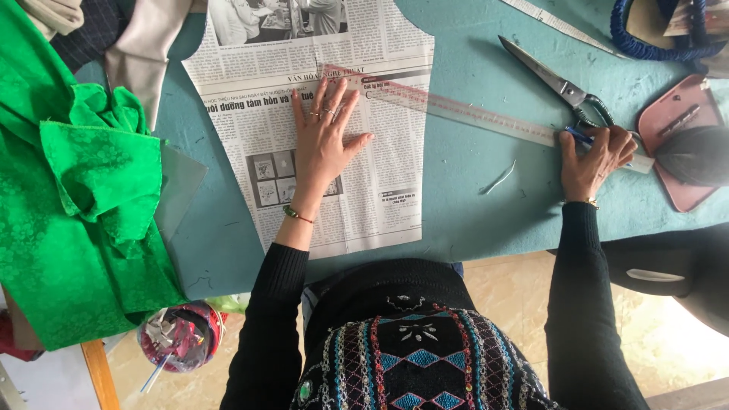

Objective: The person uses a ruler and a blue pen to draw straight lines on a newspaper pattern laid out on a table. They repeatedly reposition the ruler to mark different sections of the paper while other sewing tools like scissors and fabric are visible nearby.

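Note:
My left hand point(323, 144) lies flat with fingers spread on a newspaper sheet point(380, 190) cut to a pattern shape, pressing it onto the teal table point(471, 212). A long clear ruler point(471, 114) with red markings runs from the paper's top right across the table. My right hand point(596, 156) rests on the ruler's right end and grips a blue pen point(577, 137). Large scissors point(558, 83) lie just above that hand.
Green patterned fabric point(76, 205) is heaped at the table's left edge. A pink case point(676, 114) and a dark object lie at right, a blue-rimmed basket point(653, 38) at top right. A bin of scraps point(178, 334) stands on the floor below.

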